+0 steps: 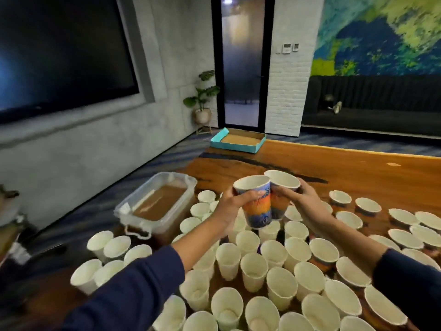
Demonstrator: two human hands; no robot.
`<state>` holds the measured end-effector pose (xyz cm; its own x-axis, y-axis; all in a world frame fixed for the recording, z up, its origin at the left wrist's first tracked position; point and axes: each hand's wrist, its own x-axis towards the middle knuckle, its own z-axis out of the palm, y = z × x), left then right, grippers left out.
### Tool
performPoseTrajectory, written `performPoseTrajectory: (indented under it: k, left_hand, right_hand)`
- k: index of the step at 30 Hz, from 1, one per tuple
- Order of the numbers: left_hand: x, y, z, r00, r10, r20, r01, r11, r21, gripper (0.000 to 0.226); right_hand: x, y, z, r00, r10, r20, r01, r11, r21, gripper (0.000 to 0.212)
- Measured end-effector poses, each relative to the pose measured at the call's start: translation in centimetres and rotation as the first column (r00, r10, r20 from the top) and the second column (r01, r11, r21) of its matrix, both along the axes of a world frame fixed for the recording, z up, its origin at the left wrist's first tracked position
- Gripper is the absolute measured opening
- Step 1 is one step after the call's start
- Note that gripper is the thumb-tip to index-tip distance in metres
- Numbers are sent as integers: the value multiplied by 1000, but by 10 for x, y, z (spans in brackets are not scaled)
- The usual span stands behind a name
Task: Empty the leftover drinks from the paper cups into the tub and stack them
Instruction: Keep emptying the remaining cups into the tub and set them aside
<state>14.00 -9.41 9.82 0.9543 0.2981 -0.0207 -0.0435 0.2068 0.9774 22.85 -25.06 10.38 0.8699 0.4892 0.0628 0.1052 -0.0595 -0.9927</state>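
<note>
While dozens of white-lined paper cups (pixel 253 271) crowded the wooden table (pixel 358 173), a person in dark blue sleeves held two printed cups side by side above them, their walls touching. Seen from the head camera, the left hand (pixel 229 211) curled round the nearer cup (pixel 256 204), and the right hand (pixel 303 199) gripped the farther cup (pixel 281 189) just behind it. Both cups stood near upright, mouths up; whether drink remained inside could not be told. The clear plastic tub (pixel 157 204), already holding brown liquid, sat left of the held pair and lower, nearer the left hand, so any pour looked likely to swing leftward and down.
</note>
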Motion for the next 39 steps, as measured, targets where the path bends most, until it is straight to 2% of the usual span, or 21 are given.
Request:
performPoseTrajectory:
  k: [5,8,11,15,17,21,23,28,33,39]
  left_hand:
    - [-46,93,-1,982,186,-43,-182,979,89,38]
    - [-69,136,-5,951,294,-93,-273,944,187,54]
    - [-82,173,-12,893,415,-173,-328,864,382,65]
    - [-93,212,-24,832,521,-191,-283,695,661,71]
    - [-97,225,-28,818,547,-177,-226,589,776,69]
    - [-97,248,-33,775,606,-176,-9,290,957,74]
    - [-95,255,-32,771,608,-193,98,186,978,74]
    - [-87,266,-32,779,598,-190,237,0,971,76]
    - [-83,267,-36,790,585,-187,336,-157,928,70]
    - [-82,271,-42,797,582,-163,389,-288,875,61]
  right_hand:
    - [-22,109,-11,995,100,32,-99,995,-29,55]
    - [-36,163,-16,988,144,59,-136,984,-115,57]
    - [-47,203,-23,972,182,149,-142,959,-244,62]
    - [-54,241,-33,923,267,276,-132,895,-425,69]
    - [-55,255,-35,888,293,354,-72,849,-523,73]
    - [-56,274,-39,851,322,415,14,776,-631,78]
    - [-55,280,-41,830,344,438,43,745,-666,80]
    - [-52,289,-46,779,390,491,123,672,-730,79]
    - [-46,296,-49,766,413,493,142,640,-756,74]
    - [-51,305,-48,670,523,528,222,537,-814,74]
